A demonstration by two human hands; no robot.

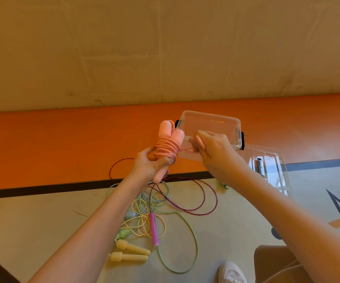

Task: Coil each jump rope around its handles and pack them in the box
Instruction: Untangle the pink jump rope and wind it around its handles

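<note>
My left hand (pixel 146 168) is clenched around the lower ends of the two pale pink plastic jump-rope handles (pixel 170 137), held side by side and roughly upright, tilted slightly away from me, their rounded tops uppermost. The pink rope coil (pixel 166 149) is wound in several turns around the middle of both handles, just above my left fingers. My left forearm rises from the lower left of the view, wrist bent so the palm faces right.

My right hand (pixel 212 152) pinches the free end of the pink rope (pixel 198 139) between thumb and curled fingers, just right of the coil, with a short stretch of rope running from the coil to the fingers. My right forearm enters from the lower right and crosses in front of the clear plastic box lid (pixel 271 166), which lies on the floor.

The clear rectangular plastic storage box (pixel 210 123) with black latches stands open on the orange part of the floor (pixel 42 144), directly behind my right hand.

On the grey floor below my hands lie loose, tangled ropes: a thin dark red cord (pixel 204 193) with a magenta handle (pixel 154 229), a green rope (pixel 193 237), a yellow rope (pixel 144 223) and two cream-yellow handles (pixel 130 253). A white shoe (pixel 231 272) shows at the bottom edge.
</note>
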